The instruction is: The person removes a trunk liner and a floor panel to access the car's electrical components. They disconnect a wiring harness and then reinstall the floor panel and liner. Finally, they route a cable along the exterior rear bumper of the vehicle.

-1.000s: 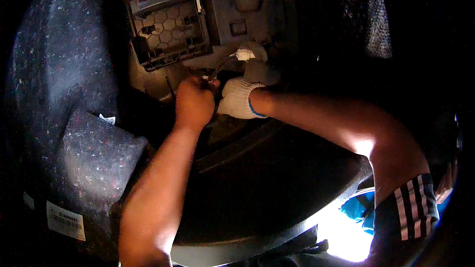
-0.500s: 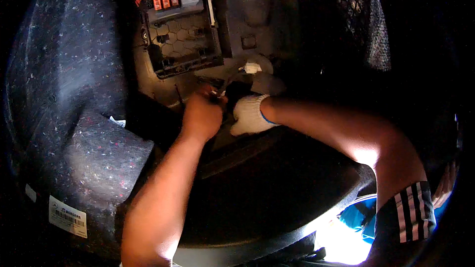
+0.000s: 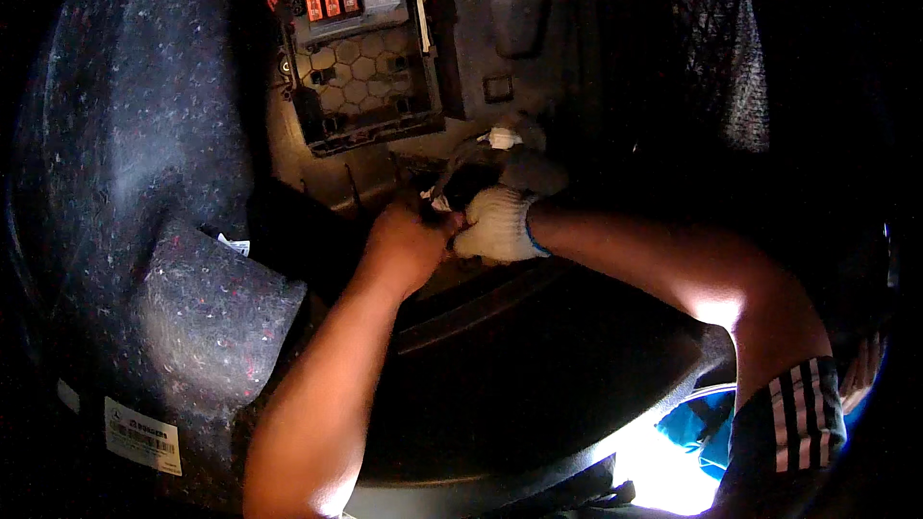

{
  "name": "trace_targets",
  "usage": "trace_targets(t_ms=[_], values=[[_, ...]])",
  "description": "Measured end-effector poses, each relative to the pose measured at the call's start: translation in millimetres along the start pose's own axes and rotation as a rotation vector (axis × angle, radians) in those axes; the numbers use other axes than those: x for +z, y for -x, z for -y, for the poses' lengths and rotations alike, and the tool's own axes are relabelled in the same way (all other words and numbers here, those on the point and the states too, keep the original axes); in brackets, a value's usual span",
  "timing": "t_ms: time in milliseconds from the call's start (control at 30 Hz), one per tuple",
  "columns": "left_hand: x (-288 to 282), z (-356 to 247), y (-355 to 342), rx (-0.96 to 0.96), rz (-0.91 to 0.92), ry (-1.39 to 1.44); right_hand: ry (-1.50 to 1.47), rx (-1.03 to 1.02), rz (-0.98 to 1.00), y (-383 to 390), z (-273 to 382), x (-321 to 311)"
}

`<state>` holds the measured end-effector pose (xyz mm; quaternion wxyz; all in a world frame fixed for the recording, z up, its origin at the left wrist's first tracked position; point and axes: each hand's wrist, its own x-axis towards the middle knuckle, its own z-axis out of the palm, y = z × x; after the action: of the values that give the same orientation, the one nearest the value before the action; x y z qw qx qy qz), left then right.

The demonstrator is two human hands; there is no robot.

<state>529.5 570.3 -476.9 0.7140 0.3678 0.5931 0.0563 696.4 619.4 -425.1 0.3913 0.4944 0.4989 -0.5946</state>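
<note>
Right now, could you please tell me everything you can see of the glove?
The glove is off-white, looks knitted and has a blue cuff edge. Worn on the right hand, it shows its back, and its fingers are hidden. Its left end lies at the left hand; whether they touch is unclear. What it grips, if anything, is hidden.

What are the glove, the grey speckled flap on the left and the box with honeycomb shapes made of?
The white glove looks like soft knitted cotton or similar yarn: its surface is ribbed. The grey flap seems to be matte, felt-like fabric, with little coloured flecks. The dark box is probably hard moulded plastic, judging by its crisp edges and ridges.
</note>
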Motion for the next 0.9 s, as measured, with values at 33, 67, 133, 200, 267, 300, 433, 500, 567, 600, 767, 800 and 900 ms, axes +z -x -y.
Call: trace_targets(t_ms=[33,67,133,200,267,300,433,500,567,600,767,800,900], values=[[0,1,1,-0.061,0.061,0.015,-0.028,0.008,-0.019,-5,-6,5],[-8,-21,7,-0.217,0.197,0.065,-0.039,-0.015,-0.01,-7,-9,7],[-11,-34,9,-0.371,0.335,0.117,-0.051,-0.061,0.002,-7,-11,7],[-14,-29,9,-0.384,0.333,0.116,-0.002,-0.112,-0.026,-6,-7,6],[-17,-30,9,-0.371,0.347,-0.04,0.013,-0.16,-0.046,-7,-3,6],[-17,-32,9,-0.362,0.356,-0.119,0.004,-0.182,-0.052,-7,-2,6],[-16,-36,12,-0.418,0.323,0.049,-0.077,-0.212,-0.016,-13,-1,4],[-14,-32,12,-0.413,0.299,0.137,-0.144,-0.182,0.052,-8,-4,-5],[-14,-30,15,-0.449,0.289,0.245,-0.05,-0.195,0.061,-12,-14,-7],[-13,-31,17,-0.467,0.286,0.297,0.075,-0.221,0.035,-17,-18,-6],[-12,-39,24,-0.574,0.193,0.396,0.652,-0.392,0.19,-19,-22,-14],[-11,-42,25,-0.578,0.203,0.377,0.863,-0.637,0.214,-39,-42,-3],[-5,-36,27,-0.55,0.104,0.403,0.826,-0.726,0.13,-49,-50,16]])
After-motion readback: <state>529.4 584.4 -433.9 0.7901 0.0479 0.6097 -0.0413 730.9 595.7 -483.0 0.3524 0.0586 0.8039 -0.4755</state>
